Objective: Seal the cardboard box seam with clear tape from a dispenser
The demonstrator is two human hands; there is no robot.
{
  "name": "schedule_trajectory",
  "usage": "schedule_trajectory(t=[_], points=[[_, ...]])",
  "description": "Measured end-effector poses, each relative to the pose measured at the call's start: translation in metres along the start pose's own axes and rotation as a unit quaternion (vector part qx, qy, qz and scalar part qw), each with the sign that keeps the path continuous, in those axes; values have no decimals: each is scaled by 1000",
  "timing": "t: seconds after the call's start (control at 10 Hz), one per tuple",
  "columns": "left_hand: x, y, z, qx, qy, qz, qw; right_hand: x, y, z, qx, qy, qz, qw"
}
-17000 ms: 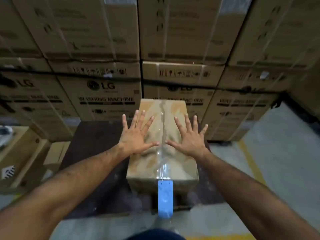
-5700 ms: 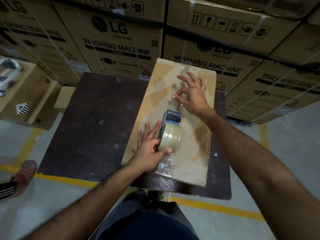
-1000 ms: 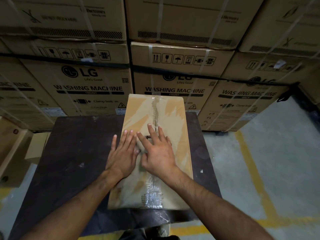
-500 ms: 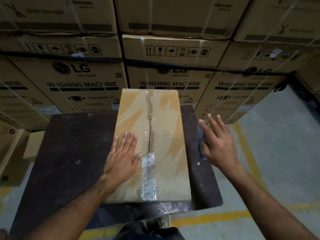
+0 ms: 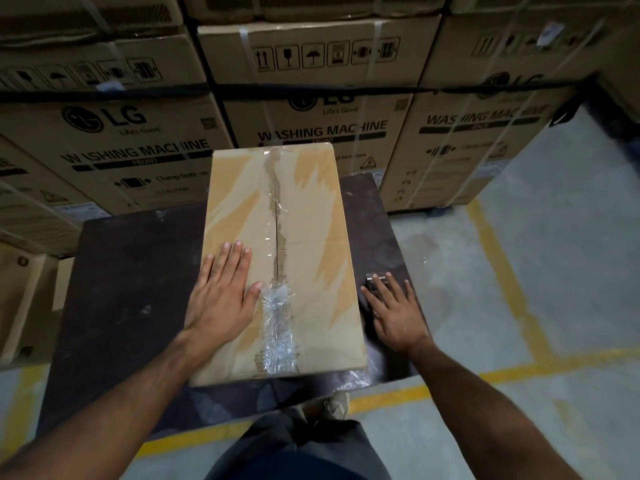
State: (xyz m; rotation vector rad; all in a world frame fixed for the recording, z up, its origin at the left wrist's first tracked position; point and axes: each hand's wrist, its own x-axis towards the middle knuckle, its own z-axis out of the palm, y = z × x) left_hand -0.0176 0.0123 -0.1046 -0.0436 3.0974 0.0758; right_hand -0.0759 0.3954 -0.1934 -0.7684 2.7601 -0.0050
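A long cardboard box lies on a dark table. Clear tape runs along its middle seam, crumpled and shiny at the near end. My left hand lies flat on the box top, left of the seam, fingers apart. My right hand is down on the table just right of the box, fingers spread over the tape dispenser. Only a small metal part of the dispenser shows past my fingertips.
Stacked washing machine cartons form a wall right behind the table. Smaller cartons stand at the left. A concrete floor with yellow lines lies to the right. My legs and one shoe are at the table's near edge.
My right hand left the seam, swung out to the right and came down on the dispenser beside the box. My left hand stayed flat on the box.
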Motion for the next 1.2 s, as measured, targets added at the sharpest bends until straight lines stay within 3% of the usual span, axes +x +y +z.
schedule_trajectory(t=[0.3,0.4,0.5,0.6,0.7,1.0,1.2], points=[[-1,1,-2,-9,12,-1,1000,0,-6,-11,25,-48,13,998],[-1,2,-4,-9,14,1,1000,8,-13,-52,71,51,41,995],[-2,2,-3,-14,20,-4,1000,29,-39,-109,122,213,53,968],[-1,2,-3,-16,18,-5,1000,44,-88,-150,144,198,13,969],[-1,1,-3,-20,20,-3,1000,45,-127,-148,79,118,-35,989],[-2,2,-1,-17,11,0,1000,52,-146,-118,30,62,-14,998],[16,-2,-42,-33,35,-18,999,83,-147,-169,6,108,-13,994]])
